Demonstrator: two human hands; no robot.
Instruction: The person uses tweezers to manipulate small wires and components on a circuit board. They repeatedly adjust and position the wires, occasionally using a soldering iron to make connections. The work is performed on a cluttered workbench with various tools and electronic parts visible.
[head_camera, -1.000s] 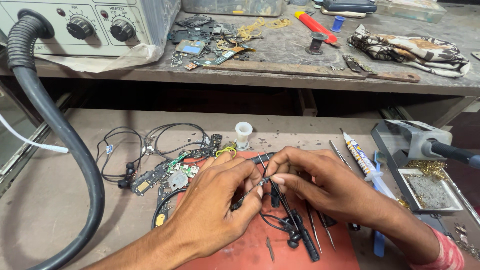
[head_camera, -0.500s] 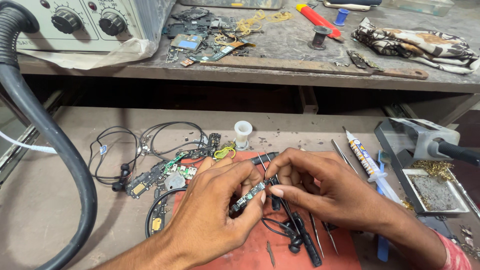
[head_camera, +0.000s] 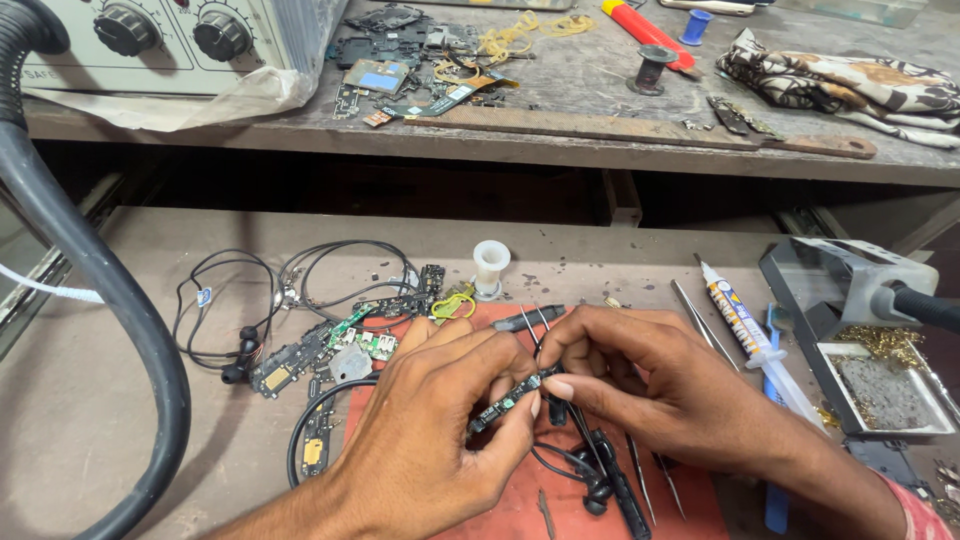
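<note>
At the table's right edge a grey tray (head_camera: 935, 425) holds a dark sponge and brass wool. The red mat (head_camera: 610, 490) at the near edge is crowded with tweezers (head_camera: 640, 480) and black cable; bare table lies open toward the left. Both hands meet over the mat, the left hand (head_camera: 440, 440) and right hand (head_camera: 650, 385) pinching opposite ends of a narrow circuit strip (head_camera: 510, 400), fingers curled.

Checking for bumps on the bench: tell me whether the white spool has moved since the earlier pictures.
No. The white spool still stands at the far edge of the red mat, just as before.
</note>
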